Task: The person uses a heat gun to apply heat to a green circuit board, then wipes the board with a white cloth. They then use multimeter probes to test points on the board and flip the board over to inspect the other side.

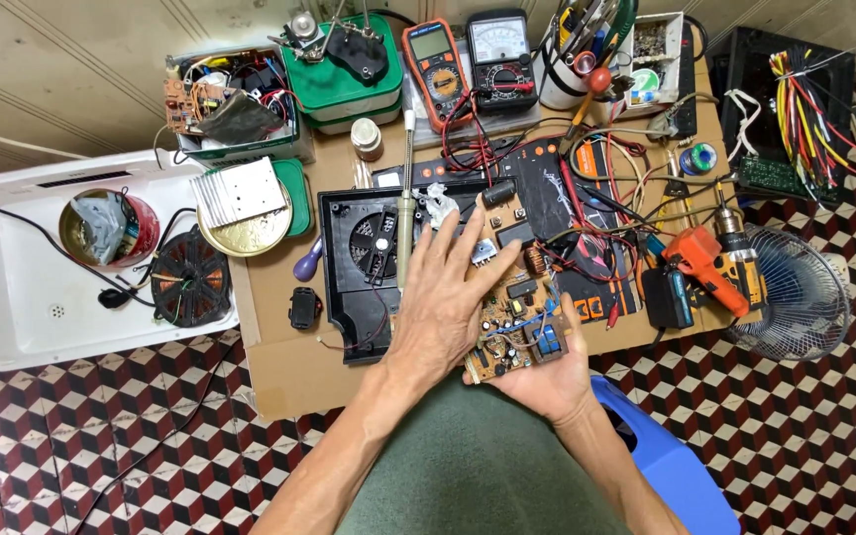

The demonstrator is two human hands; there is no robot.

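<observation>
On the messy counter (279,381), the right hand (547,372) grips the near edge of the brown circuit board (512,317) while the left hand (448,297) lies flat and open on it, so hold it steady.

— Lying on the worktop (279,381), back edge: orange multimeter (435,67) sitting just beside black analog meter (500,57), red and black test leads (468,134) trailing down from both.

— Standing left of those: green boxes (341,84), stacked, with a crate of loose boards and wires (230,99) beside.

— Resting at the right edge: orange drill (710,267), near a small fan (795,297).

— Sitting off the worktop, left: copper coil (188,279) and red tin (109,226) on a white casing (12,307).

— Showing underneath: checkered floor (101,466).
</observation>
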